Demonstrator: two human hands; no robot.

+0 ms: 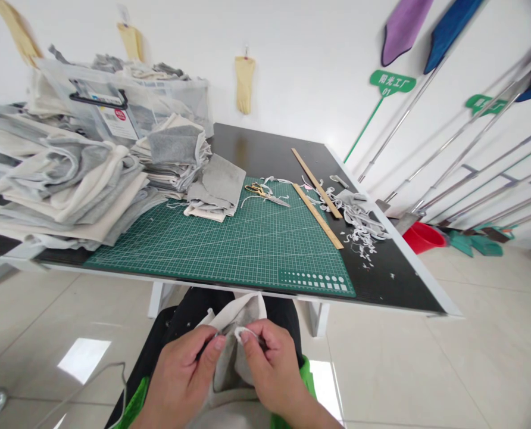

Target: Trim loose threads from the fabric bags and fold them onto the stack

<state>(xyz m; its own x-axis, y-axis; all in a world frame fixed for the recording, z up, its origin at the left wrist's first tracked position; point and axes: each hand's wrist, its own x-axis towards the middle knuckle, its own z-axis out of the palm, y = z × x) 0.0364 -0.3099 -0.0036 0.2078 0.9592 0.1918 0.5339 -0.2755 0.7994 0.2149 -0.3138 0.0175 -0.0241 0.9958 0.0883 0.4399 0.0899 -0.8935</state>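
Note:
A piece of grey and off-white fabric [234,363] lies over my lap, below the table's front edge. My left hand [187,363] pinches it between thumb and forefinger on the left. On the right, my right hand [269,357] grips an edge of the same fabric, its thumb pressed on a small white fold. Only a short gap separates the two hands. Part of the fabric is hidden behind my fingers. Gold-handled scissors [265,194] rest on the green cutting mat [230,250], beyond the hands.
Folded fabric pieces [69,185] are heaped at the left, before a clear plastic bin [158,98] filled with more. Two wooden rulers [319,217] and a pile of fabric scraps [364,220] lie at the right. A red bucket [424,238] stands on the floor.

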